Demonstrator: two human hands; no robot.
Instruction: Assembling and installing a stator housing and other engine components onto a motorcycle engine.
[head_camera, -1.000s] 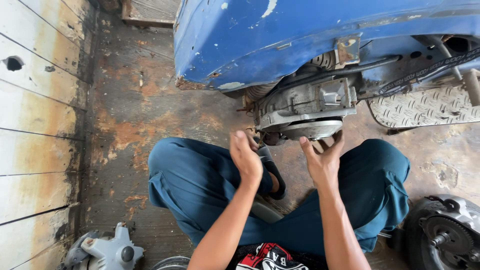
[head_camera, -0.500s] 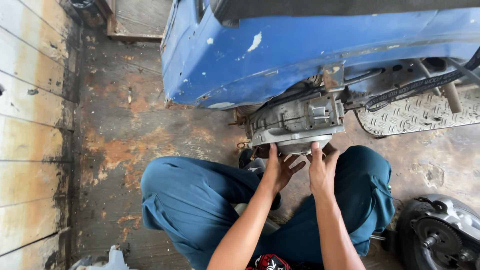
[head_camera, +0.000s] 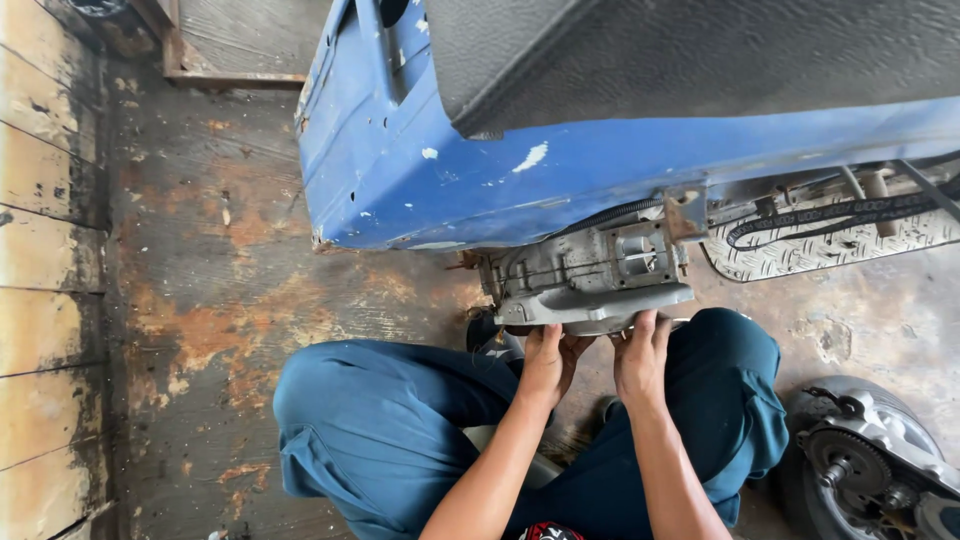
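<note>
Stained, rust-marked concrete floor (head_camera: 200, 300). A blue scooter body (head_camera: 480, 170) stands above a crouching person in blue trousers. Left hand (head_camera: 548, 360) and right hand (head_camera: 640, 355) press up against the underside of the grey engine casing (head_camera: 595, 275), fingers (head_camera: 650, 328) spread apart, flat on metal. A detached wheel assembly (head_camera: 870, 460) lies at right.

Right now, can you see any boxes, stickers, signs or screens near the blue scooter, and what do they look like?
Boxes, signs, screens: none in view.
Red, white and black printed patch: bottom edge, between the person's forearms, mostly cut off.
Dark raised lettering strip: on the silver checker-plate footboard, right of the grey engine casing.
</note>
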